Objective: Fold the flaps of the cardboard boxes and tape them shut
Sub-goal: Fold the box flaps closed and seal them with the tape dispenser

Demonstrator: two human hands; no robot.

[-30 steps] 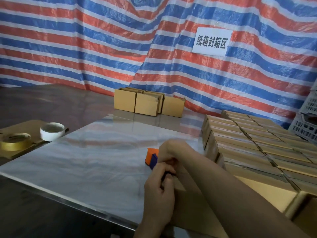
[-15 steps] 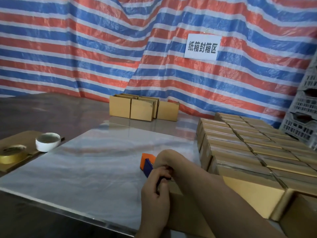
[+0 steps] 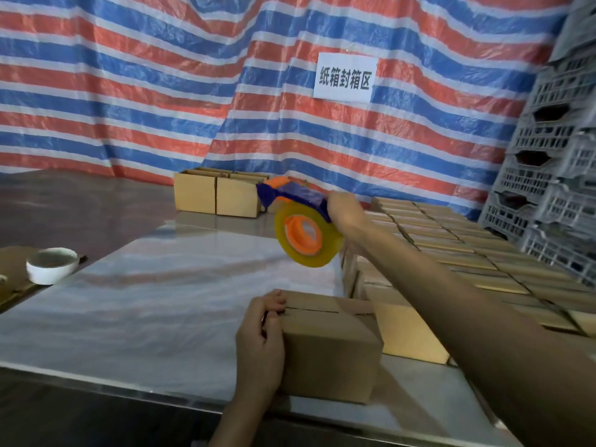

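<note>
Two hands busy — box (image 3: pixel 329 350) is gripped by the left hand (image 3: pixel 259 346), tape dispenser (image 3: pixel 303 227) has just been lifted off it, clutched in the right hand (image 3: pixel 346 211) — strip probably laid.

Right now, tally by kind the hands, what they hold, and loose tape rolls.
Hands: 2, left hand, right hand
Brown cardboard box in left hand: 1
Orange-and-blue plastic tape dispenser in right hand: 1
Clear yellowish tape roll on it: 1
Loose white tape roll: 1
Total: 6
</note>
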